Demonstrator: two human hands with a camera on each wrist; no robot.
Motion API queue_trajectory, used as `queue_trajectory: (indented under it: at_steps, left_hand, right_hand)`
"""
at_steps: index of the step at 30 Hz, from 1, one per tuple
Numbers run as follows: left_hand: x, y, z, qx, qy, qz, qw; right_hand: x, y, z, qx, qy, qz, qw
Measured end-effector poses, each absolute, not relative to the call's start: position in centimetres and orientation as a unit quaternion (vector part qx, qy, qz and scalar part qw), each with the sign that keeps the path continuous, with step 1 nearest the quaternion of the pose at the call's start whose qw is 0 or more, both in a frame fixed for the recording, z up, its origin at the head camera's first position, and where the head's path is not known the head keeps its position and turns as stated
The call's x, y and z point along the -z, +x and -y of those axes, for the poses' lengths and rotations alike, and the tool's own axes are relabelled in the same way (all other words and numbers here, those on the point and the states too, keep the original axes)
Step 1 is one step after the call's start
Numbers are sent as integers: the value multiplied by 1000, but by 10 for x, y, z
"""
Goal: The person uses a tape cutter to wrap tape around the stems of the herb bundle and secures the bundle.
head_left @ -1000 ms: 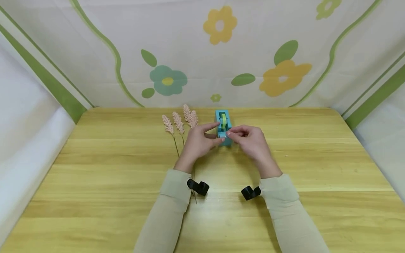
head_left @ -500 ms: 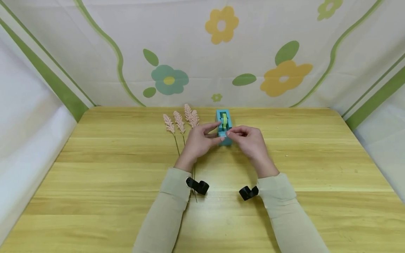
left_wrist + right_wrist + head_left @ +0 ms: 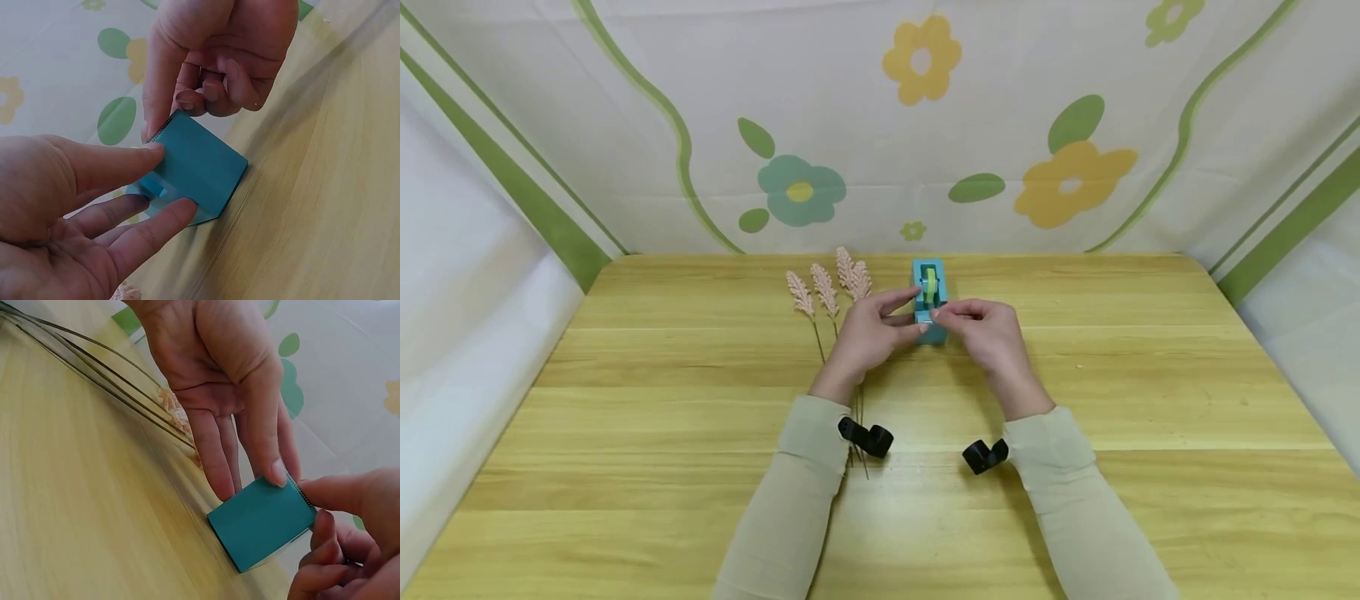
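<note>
Head view: one teal tape dispenser (image 3: pixel 932 335) is standing on the wooden counter (image 3: pixel 1150 375), just right of the frame's centre, with a yellow-green tape roll (image 3: pixel 930 286) sitting in its well. The left hand (image 3: pixel 872 333) is steadying it, its grip parted to the dispenser's thickness, thumb at the front and fingers along the side. The right hand (image 3: pixel 991 329) is keeping its grip nearly closed, thumb and forefinger meeting at the dispenser, apparently pinching the end of the tape. Four pink flower stems (image 3: pixel 824 292) are lying left of centre, partly under the left arm. Left wrist view: the dispenser is occupying the middle, a right-hand digit resting by the toothed cutting edge (image 3: pixel 164 127); the tape's end is not showing clearly. Right wrist view: the dispenser is sitting below and right of centre; the stems are running across the upper left, no hand touching them. Progress, as judged: the roll is sitting in place and both hands are working at the cutter; no torn strip is showing, so pulling and tearing are seemingly remaining.
</note>
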State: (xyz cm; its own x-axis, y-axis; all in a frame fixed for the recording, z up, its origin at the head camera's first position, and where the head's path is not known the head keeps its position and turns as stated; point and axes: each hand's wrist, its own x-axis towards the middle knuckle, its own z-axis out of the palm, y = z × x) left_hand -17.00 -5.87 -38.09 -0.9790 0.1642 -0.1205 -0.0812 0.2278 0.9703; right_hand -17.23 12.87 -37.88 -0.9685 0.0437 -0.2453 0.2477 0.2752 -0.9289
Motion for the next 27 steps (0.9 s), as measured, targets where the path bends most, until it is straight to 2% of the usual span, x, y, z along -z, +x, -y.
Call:
queue_trajectory:
  at_steps: [27]
  left_hand:
    - [382,-171,58,-619,16,-779,101]
  right_hand:
    - [374,-171,-124,596,103,-791,93]
